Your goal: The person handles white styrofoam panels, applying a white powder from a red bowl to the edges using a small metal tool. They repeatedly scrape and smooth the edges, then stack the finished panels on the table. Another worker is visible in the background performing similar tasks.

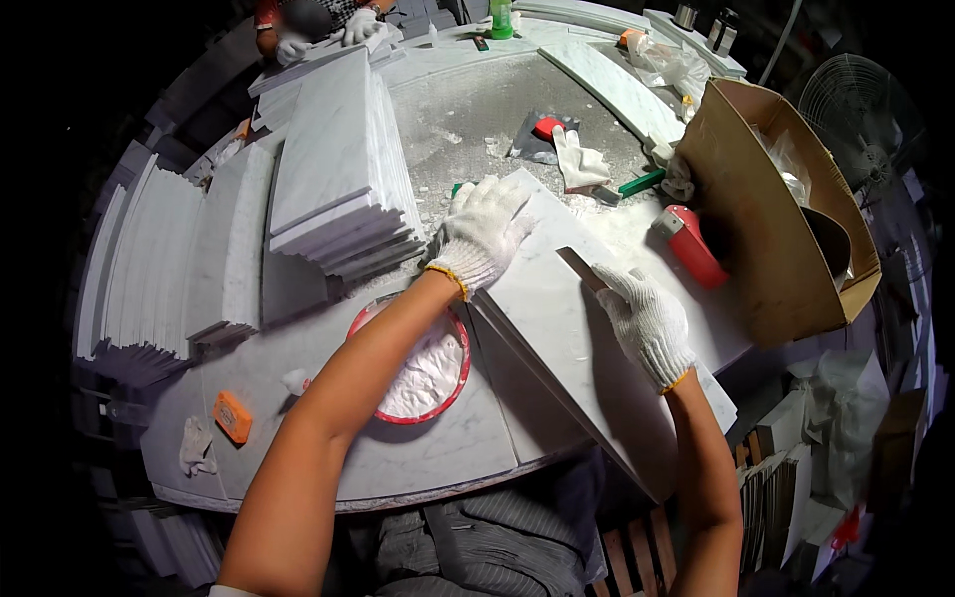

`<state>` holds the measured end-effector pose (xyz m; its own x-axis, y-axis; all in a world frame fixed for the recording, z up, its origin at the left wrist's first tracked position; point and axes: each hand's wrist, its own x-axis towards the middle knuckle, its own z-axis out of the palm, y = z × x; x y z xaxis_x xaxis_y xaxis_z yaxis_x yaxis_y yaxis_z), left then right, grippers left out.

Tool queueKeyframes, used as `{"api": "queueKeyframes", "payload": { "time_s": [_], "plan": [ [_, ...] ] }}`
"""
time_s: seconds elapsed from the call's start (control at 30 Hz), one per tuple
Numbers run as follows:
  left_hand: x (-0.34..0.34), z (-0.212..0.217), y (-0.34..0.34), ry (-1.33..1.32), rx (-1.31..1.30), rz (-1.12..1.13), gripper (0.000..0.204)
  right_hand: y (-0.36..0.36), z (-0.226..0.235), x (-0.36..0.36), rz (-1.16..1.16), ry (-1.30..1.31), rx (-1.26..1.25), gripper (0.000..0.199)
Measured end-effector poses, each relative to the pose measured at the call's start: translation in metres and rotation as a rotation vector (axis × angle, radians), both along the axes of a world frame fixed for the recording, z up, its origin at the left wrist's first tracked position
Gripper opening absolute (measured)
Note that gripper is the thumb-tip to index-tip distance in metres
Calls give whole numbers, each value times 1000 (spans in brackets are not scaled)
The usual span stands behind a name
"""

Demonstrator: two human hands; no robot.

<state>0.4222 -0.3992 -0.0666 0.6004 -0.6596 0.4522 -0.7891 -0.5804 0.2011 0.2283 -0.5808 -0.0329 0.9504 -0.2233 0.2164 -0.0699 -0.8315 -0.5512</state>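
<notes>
A long white marble slab (542, 289) lies slanted on the table before me, its near end overhanging the front edge. My left hand (481, 231), in a white knit glove, rests flat on the slab's left side with its fingers spread. My right hand (642, 323), gloved the same way, grips a thin flat metal scraper blade (580, 269) over the slab; its lower part is hidden in the fingers. Under my left forearm stands a red-rimmed basin (430, 370) of white powdery material, partly covered by the arm.
Marble slabs (323, 159) are stacked at left. An orange box (233, 417) and a crumpled glove (197, 446) lie front left. A red tool (693, 246) and cardboard box (761, 224) stand right. Another glove (580, 159) lies behind. Far left, a co-worker's gloved hands (360, 27) show.
</notes>
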Motion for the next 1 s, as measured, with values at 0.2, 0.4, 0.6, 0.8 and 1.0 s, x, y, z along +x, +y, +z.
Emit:
{"api": "queueKeyframes", "payload": {
  "time_s": [0.2, 0.4, 0.6, 0.8, 1.0],
  "plan": [
    [-3, 7, 2, 30, 39, 28, 43, 8, 4, 5, 8, 6, -14, 25],
    [-2, 0, 3, -3, 12, 10, 44, 7, -10, 14, 40, -42, -17, 24],
    [0, -2, 0, -7, 56, 44, 43, 3, -19, 22, 77, -59, -33, 27],
    [0, 2, 1, 32, 68, 35, 43, 6, -17, 21, 96, -46, -35, 27],
    [0, -1, 1, -29, 73, 31, 43, 8, -17, 14, 107, -4, 49, 26]
  ]
}}
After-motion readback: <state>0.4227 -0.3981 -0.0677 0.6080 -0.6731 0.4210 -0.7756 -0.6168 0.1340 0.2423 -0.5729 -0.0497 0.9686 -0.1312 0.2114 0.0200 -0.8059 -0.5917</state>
